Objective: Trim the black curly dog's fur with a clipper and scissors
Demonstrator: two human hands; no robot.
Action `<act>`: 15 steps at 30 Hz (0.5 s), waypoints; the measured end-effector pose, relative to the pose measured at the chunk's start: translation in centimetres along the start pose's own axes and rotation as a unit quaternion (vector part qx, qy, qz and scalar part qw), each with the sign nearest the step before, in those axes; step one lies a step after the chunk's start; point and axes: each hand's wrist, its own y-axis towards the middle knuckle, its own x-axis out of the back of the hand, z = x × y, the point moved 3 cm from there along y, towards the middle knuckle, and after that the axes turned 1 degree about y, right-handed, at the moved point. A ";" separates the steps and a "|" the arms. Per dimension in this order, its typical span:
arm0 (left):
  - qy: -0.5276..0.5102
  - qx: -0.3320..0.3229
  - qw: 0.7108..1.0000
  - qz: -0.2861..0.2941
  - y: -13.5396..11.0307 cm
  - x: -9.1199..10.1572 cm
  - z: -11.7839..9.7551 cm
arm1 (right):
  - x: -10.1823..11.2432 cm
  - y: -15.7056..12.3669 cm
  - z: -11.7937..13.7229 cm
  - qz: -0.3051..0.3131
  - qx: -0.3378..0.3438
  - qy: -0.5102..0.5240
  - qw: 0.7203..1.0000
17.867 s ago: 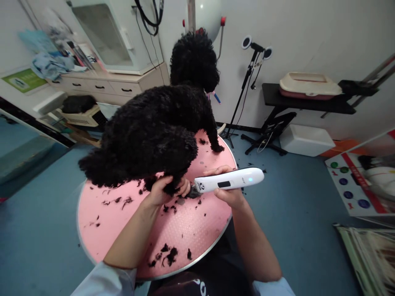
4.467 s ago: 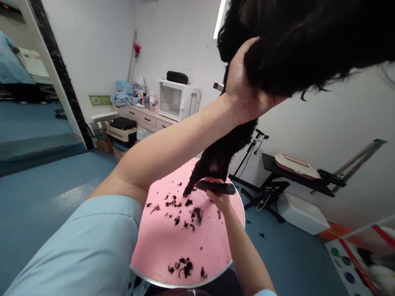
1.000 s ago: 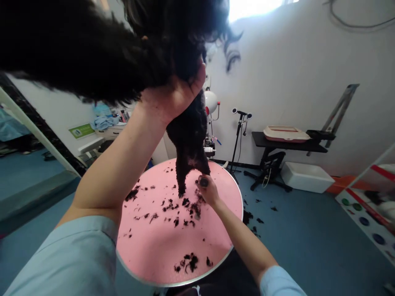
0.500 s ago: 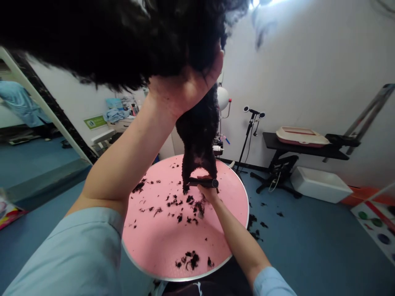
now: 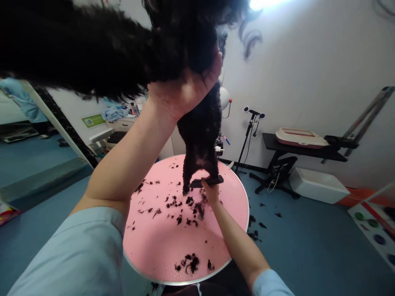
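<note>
A black curly-haired dog (image 5: 202,123) is held upright over a round pink table (image 5: 154,250), its hind legs reaching down to the tabletop. My left hand (image 5: 188,88) is closed on the dog's upper body, near the front legs; fur hides part of the fingers. In my right hand (image 5: 210,191) is a black hair clipper (image 5: 206,181), held roughly level with its left end close to the inside of the hind leg on the left. Loose black hair clippings (image 5: 191,263) are scattered over the table.
A black side table (image 5: 302,149) at the right bears a pale litter tray (image 5: 300,137). Beneath it stands a white tub (image 5: 317,185). A lamp stand (image 5: 248,131) is by the wall. More clippings lie on the blue floor. A mirror (image 5: 40,131) is at the left.
The clipper has tilted, its right end rising, and shifted slightly right with my right hand. The dog's raised dark foreparts have moved a little; my left hand keeps its hold.
</note>
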 end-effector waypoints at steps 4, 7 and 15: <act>-0.005 0.006 1.000 0.005 -0.2 -0.5 0.2 | -1.7 -1.8 0.6 -0.012 -0.010 -0.021 1.000; 0.006 0.003 1.000 -0.019 -0.2 -0.4 0.2 | -2.0 -2.2 1.1 -0.009 -0.022 -0.017 1.000; -0.063 0.060 0.996 -0.016 -0.5 3.7 1.5 | 0.0 -2.2 1.7 0.006 -0.117 0.088 0.989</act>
